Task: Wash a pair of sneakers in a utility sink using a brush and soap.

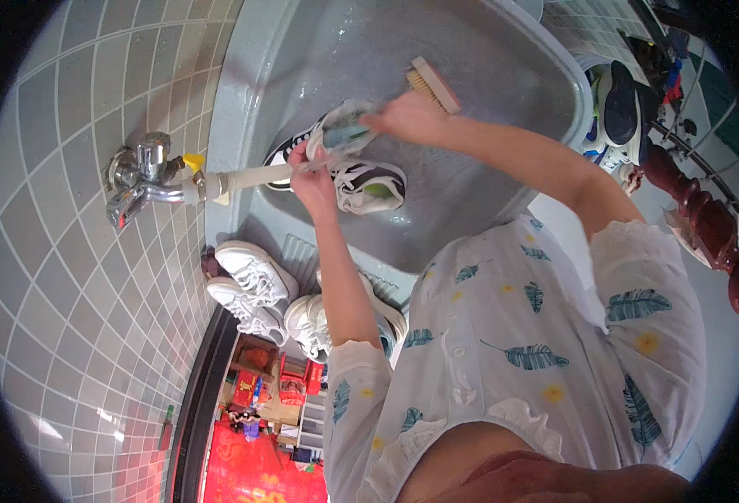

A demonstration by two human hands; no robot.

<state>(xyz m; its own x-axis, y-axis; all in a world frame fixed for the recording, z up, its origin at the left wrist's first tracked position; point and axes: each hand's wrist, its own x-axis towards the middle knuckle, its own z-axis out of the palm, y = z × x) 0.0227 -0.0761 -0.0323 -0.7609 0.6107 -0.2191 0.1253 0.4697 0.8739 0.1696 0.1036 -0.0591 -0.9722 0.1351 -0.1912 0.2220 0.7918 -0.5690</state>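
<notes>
My left hand (312,180) is closed around the end of a pale hose (256,177), and water splashes out beside its fingers. Gripped at its rim by my right hand (415,120), a wet black-and-white sneaker (344,124) shows a bluish-green inside. It tilts in front of the water, close to my left fingers. Just below it a second black-and-white sneaker (373,186) with a green lining lies in the grey sink (461,193). A scrub brush (433,85) with a wooden back and pale bristles rests in the sink beyond my right hand, partly hidden by it.
A chrome tap (153,168) with a yellow lever on the tiled wall (76,201) feeds the hose. White sneakers (256,281) stand on the sink's near-left ledge. More shoes (621,105) sit at the right, near a dark red turned wooden post (696,201). Red boxes (294,377) lie below left.
</notes>
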